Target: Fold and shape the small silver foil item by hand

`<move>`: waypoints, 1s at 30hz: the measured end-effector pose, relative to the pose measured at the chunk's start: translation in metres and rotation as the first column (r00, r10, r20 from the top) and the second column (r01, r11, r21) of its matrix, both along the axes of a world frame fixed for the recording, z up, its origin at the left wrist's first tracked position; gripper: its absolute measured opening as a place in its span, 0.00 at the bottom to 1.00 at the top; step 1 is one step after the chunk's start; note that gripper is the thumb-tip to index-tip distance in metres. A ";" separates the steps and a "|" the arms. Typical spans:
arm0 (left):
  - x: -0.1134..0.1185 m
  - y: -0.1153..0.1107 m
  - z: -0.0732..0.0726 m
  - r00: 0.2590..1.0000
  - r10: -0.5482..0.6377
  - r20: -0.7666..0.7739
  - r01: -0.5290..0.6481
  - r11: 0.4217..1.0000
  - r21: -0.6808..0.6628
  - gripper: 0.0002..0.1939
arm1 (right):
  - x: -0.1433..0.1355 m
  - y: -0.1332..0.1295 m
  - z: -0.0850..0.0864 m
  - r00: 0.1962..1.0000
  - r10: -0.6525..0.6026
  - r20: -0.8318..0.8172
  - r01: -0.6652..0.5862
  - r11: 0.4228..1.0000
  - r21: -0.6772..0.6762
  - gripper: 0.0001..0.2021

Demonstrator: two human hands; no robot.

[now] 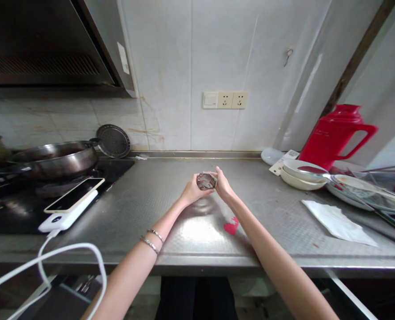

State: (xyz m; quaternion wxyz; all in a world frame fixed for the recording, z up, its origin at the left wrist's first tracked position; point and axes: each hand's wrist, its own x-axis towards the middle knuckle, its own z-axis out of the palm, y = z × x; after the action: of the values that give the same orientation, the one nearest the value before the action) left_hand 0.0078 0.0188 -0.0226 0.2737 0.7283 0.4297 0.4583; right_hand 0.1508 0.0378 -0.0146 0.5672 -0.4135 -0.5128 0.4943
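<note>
Both my hands meet above the middle of the steel counter (170, 209). Between them is a small clear glass object (206, 181), dark and shiny, possibly a small jar or cup. My left hand (192, 190) wraps its left side with the fingers curled around it. My right hand (223, 186) touches its right side, fingers closed against it. My left wrist wears two thin bracelets (152, 238). A small red scrap (231, 226) lies on the counter just under my right forearm.
At the left, a phone (74, 194) lies on a white power bank (64, 215) with a white cable, beside a wok (55, 159) on the stove. At the right are stacked white bowls (299, 174), plates, a red jug (333, 133) and a white napkin (337, 222).
</note>
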 end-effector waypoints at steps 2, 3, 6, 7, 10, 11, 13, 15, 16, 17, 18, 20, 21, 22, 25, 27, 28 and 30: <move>0.000 0.001 -0.001 0.999 0.036 0.030 -0.037 0.999 0.014 0.36 | -0.002 0.000 0.000 1.000 -0.016 0.014 0.016 0.999 0.033 0.32; 0.000 0.002 -0.002 0.998 0.052 0.045 -0.053 0.998 0.016 0.35 | -0.003 -0.001 0.000 0.999 -0.026 0.022 0.025 0.999 0.047 0.32; 0.001 0.005 -0.005 0.991 0.098 0.094 -0.099 0.995 0.012 0.33 | -0.005 -0.004 0.002 0.997 -0.049 0.064 0.043 0.994 0.096 0.29; 0.002 0.005 -0.006 0.987 0.112 0.112 -0.114 0.993 0.010 0.32 | -0.007 -0.006 0.004 0.995 -0.060 0.085 0.050 0.992 0.117 0.28; 0.004 0.006 -0.006 0.970 0.167 0.177 -0.170 0.985 0.001 0.32 | -0.012 -0.012 0.008 0.984 -0.100 0.145 0.074 0.982 0.174 0.23; 0.005 0.007 -0.006 0.961 0.187 0.204 -0.190 0.982 -0.006 0.33 | -0.014 -0.015 0.009 0.982 -0.110 0.155 0.081 0.979 0.186 0.21; 0.005 0.008 -0.005 0.935 0.232 0.270 -0.230 0.972 -0.039 0.33 | -0.018 -0.020 0.011 0.980 -0.105 0.172 0.070 0.978 0.198 0.19; 0.005 0.010 -0.003 0.904 0.263 0.338 -0.245 0.965 -0.098 0.33 | -0.020 -0.025 0.014 0.978 -0.082 0.189 0.042 0.978 0.204 0.19; 0.005 0.011 -0.003 0.889 0.271 0.368 -0.241 0.962 -0.127 0.32 | -0.020 -0.026 0.016 0.977 -0.064 0.202 0.021 0.978 0.208 0.19; 0.004 0.013 -0.002 0.877 0.274 0.395 -0.231 0.961 -0.154 0.32 | -0.019 -0.028 0.018 0.976 -0.043 0.216 -0.004 0.977 0.211 0.19; 0.004 0.014 -0.002 0.866 0.271 0.419 -0.214 0.960 -0.178 0.32 | -0.018 -0.029 0.020 0.973 -0.019 0.230 -0.031 0.976 0.214 0.19; 0.004 0.015 -0.001 0.851 0.249 0.462 -0.162 0.962 -0.220 0.33 | -0.013 -0.030 0.026 0.965 0.024 0.260 -0.085 0.971 0.225 0.20; 0.004 0.014 0.000 0.846 0.230 0.481 -0.125 0.962 -0.241 0.33 | -0.011 -0.030 0.029 0.960 0.036 0.276 -0.104 0.966 0.235 0.20; 0.005 0.013 0.000 0.840 0.210 0.500 -0.084 0.961 -0.263 0.33 | -0.008 -0.031 0.031 0.957 0.039 0.288 -0.113 0.962 0.247 0.19; 0.006 0.008 0.004 0.825 0.147 0.546 0.025 0.955 -0.296 0.32 | -0.001 -0.034 0.039 0.947 0.036 0.321 -0.130 0.952 0.278 0.18; 0.006 0.004 0.008 0.823 0.112 0.557 0.072 0.952 -0.298 0.31 | 0.003 -0.037 0.043 0.939 0.069 0.336 -0.169 0.945 0.279 0.17; 0.006 0.003 0.010 0.825 0.101 0.556 0.083 0.951 -0.297 0.31 | 0.004 -0.039 0.044 0.937 0.105 0.334 -0.203 0.941 0.272 0.18; 0.004 0.000 0.012 0.831 0.078 0.550 0.104 0.951 -0.292 0.32 | 0.005 -0.041 0.045 0.931 0.192 0.310 -0.276 0.926 0.256 0.23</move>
State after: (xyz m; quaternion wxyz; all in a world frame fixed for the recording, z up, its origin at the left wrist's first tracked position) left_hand 0.0121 0.0189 -0.0102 0.5004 0.5144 0.3931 0.5748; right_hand 0.1562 -0.0033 0.0307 0.4807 -0.3249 -0.7016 0.4136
